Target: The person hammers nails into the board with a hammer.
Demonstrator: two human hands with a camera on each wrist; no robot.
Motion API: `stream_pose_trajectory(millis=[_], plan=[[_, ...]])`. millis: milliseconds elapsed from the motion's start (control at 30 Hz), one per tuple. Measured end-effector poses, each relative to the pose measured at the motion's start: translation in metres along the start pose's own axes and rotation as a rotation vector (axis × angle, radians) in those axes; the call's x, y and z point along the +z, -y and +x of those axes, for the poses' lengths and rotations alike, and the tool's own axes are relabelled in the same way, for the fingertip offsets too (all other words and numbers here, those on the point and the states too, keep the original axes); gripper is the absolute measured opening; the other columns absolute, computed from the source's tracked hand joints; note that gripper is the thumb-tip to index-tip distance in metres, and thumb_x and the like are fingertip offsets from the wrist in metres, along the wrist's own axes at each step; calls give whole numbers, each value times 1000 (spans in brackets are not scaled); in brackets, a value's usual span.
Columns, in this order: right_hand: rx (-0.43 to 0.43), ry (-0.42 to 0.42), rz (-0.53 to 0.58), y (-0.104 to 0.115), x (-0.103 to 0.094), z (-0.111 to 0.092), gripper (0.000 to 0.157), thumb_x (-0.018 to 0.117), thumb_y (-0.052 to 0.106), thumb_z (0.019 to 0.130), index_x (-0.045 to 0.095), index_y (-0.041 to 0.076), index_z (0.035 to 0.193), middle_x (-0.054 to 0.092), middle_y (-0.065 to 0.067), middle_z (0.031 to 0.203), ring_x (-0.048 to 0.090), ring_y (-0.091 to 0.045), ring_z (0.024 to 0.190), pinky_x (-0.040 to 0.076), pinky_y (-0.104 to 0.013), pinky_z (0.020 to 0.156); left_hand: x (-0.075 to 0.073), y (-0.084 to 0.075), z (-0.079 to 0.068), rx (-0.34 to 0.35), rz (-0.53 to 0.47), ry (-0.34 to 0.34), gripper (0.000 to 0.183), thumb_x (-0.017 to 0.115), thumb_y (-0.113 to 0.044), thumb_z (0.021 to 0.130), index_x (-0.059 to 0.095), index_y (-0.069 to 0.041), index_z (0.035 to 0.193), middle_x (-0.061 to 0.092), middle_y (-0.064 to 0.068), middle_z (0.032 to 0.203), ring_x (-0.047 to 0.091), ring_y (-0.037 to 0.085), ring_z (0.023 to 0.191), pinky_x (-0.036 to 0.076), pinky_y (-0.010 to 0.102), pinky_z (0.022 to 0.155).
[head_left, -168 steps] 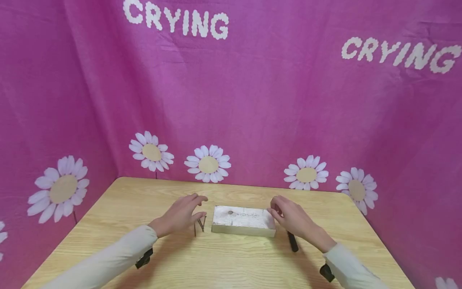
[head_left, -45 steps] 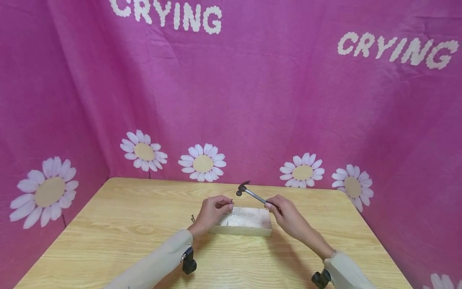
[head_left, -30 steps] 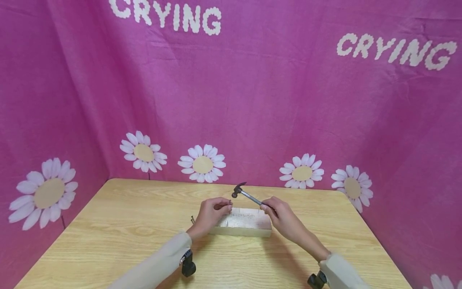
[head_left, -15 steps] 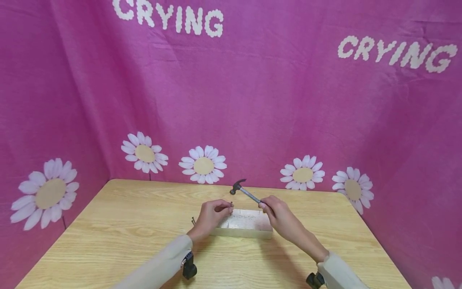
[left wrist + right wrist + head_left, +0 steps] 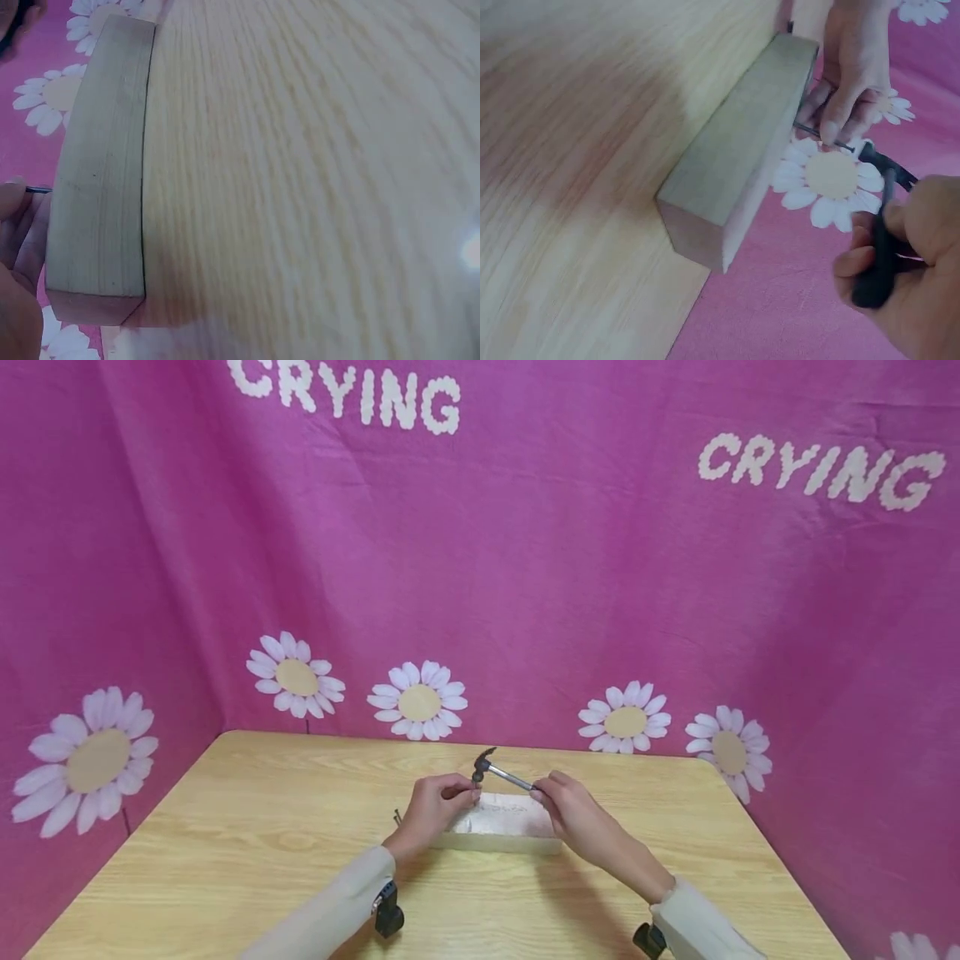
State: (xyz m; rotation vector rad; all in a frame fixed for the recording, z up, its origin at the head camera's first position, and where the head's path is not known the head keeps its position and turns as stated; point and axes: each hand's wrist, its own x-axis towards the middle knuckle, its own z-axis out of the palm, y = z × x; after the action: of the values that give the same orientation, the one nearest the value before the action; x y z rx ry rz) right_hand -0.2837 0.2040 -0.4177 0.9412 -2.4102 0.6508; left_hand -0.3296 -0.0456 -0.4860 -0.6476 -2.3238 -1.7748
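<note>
The fingers of the left hand (image 5: pixel 433 810) pinch a nail (image 5: pixel 808 130) upright on a wooden block (image 5: pixel 512 820); those of the right hand (image 5: pixel 583 817) grip a hammer (image 5: pixel 510 776), its head just above the nail. The block rests on the desk (image 5: pixel 225 852), more nails (image 5: pixel 397 817) beside its left end.

Pink-purple fabric backdrop (image 5: pixel 525 568) stands behind and to both sides of the table (image 5: pixel 225 827); creases noted at upper right. White lettering reads "CRYING" twice: left word (image 5: pixel 367 395), cut at the upper edge, and right word (image 5: pixel 817 471), complete. Daisy prints: one large daisy (image 5: pixel 98 762) on the left side, four smaller along the far side, and one partial daisy (image 5: pixel 911 947) at near right. Tabletop: pale wood-grain finish, far corners rounded. Bright glare on its surface in the left wrist view.
</note>
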Motion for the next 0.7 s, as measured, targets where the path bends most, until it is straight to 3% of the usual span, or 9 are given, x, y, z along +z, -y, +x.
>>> stream_pose_trajectory(millis=[167, 233, 367, 433, 567, 700], plan=[[23, -154, 40, 2, -3, 5, 8, 64, -6, 99, 68, -1, 96, 57, -3, 79, 50, -7, 74, 49, -25, 62, -2, 4, -1, 4, -14, 5, 15, 74, -10, 98, 79, 1, 108, 80, 8, 102, 73, 12, 93, 57, 18, 83], [27, -131, 26, 1, -3, 5, 8, 64, -6, 100, 68, 0, 95, 56, -2, 79, 49, -6, 73, 48, -25, 61, -2, 4, -1, 7, -19, 7, 16, 74, -10, 98, 79, 1, 108, 80, 8, 103, 73, 12, 93, 57, 18, 83], [-1, -8, -64, 0, 0, 1, 5, 65, -3, 100, 68, -1, 96, 51, 4, 79, 43, -3, 71, 45, -22, 60, -2, 3, -1, 29, -9, -8, 13, 75, -9, 97, 80, 0, 105, 80, 9, 101, 73, 12, 91, 57, 18, 81], [-18, -40, -72, 0, 1, 0, 3, 66, -5, 99, 68, -2, 98, 51, 3, 80, 44, -4, 70, 46, -22, 60, -2, 3, -1, 37, -2, -18, 11, 75, -8, 97, 80, -1, 104, 80, 8, 101, 73, 13, 90, 57, 18, 80], [-13, -184, -15, 0, 3, 1, 7, 65, -8, 98, 67, -2, 100, 54, 0, 83, 48, -7, 74, 48, -26, 62, -2, 4, -3, 23, -25, -13, 11, 75, -8, 97, 81, -3, 104, 80, 8, 105, 75, 19, 96, 57, 18, 82], [-28, -112, -57, 3, 9, 1, 4, 64, -3, 100, 67, -1, 99, 53, 2, 81, 46, -6, 73, 48, -25, 62, -1, 5, -3, 35, -33, 0, 11, 74, -6, 97, 80, -1, 105, 80, 11, 106, 76, 25, 99, 58, 20, 84]])
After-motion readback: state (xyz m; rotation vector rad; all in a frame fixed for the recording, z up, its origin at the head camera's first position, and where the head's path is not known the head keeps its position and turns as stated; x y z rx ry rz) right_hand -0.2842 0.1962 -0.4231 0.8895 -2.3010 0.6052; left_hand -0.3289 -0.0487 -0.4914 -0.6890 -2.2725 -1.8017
